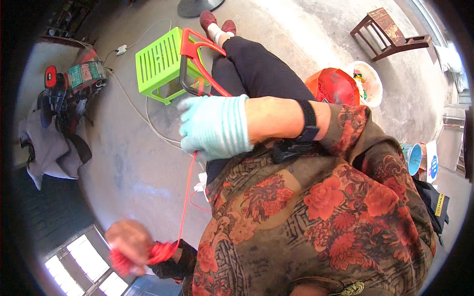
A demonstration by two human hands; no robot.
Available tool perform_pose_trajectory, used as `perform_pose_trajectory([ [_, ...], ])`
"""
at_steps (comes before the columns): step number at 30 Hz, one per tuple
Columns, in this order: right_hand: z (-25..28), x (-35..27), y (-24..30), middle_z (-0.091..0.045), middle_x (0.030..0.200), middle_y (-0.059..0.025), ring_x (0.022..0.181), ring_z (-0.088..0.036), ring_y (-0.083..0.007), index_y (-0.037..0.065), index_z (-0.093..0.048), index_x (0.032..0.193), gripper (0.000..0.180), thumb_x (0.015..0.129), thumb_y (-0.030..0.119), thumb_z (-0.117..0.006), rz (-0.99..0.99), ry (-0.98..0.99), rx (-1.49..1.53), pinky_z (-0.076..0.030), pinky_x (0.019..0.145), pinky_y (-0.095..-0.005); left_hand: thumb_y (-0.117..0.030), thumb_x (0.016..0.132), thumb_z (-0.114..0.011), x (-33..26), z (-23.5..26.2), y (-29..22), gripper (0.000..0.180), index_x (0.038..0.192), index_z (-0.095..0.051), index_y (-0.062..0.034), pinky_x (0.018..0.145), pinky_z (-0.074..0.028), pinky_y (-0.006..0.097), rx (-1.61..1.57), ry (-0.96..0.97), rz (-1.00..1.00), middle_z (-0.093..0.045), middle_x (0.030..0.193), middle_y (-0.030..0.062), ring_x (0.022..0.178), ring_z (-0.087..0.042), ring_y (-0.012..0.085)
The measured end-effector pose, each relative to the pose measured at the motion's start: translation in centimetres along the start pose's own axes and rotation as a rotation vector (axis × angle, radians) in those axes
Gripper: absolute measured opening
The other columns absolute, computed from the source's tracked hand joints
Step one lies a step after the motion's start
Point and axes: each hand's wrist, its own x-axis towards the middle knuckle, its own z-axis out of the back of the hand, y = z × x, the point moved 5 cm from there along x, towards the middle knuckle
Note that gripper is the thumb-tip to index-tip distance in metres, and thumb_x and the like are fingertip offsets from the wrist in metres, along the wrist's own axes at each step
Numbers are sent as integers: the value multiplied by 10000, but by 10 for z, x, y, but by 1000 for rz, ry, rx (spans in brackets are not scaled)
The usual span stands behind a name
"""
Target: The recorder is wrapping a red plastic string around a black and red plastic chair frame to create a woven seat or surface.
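Note:
My right hand (pixel 215 124), in a light blue knitted glove, is closed in front of my lap. From under its fingers a thin red cord (pixel 185 197) runs down, taut, to a red bundle of cord (pixel 165 251) in my left hand (pixel 131 241). My left hand is bare and blurred by motion, its fingers wrapped round the bundle at the lower left. Just beyond the glove, a red and black tubular frame (pixel 189 48) rests by my legs. The glove hides where this frame ends, and whether the two touch is unclear.
A green plastic stool (pixel 159 64) stands past my knees, with a white cable (pixel 123 93) on the floor near it. At right are a red bag (pixel 335 85), a white bucket (pixel 373 81) and a wooden chair (pixel 387 34). Dark equipment (pixel 61 106) stands at left.

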Motion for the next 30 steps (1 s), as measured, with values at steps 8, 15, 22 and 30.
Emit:
perform_pose_trajectory([
  [8,40,-75,-4,-668,796,-125,731,-651,-170,0,-653,916,177,866,167,-623,-266,-103,1014,-498,673,-284,-190,930,-563,-27,42,47,158,943,-565,-33,754,-416,260,571,-1284,81,-560,976,93,875,-514,138],
  [15,42,-124,-1,-671,815,-40,698,-637,-100,9,-660,928,114,857,98,-662,-665,-152,1428,-519,650,-237,-124,860,-642,57,93,167,262,1085,-593,1,601,-448,241,423,-1230,416,-585,739,-10,645,-548,80],
  [22,50,-137,-3,-572,703,25,567,-494,-42,59,-607,833,125,847,175,-652,-890,-146,1504,-410,508,-208,-69,779,-743,104,102,205,226,967,-627,-20,562,-369,181,654,-1311,313,-525,701,-74,617,-453,18],
  [30,109,-118,-69,-582,741,10,625,-545,-68,42,-640,973,156,851,135,-611,-681,-451,1304,-464,560,-228,-77,874,-601,80,112,147,319,1161,-510,28,781,-518,300,70,-1355,-41,-594,982,77,837,-603,153],
])
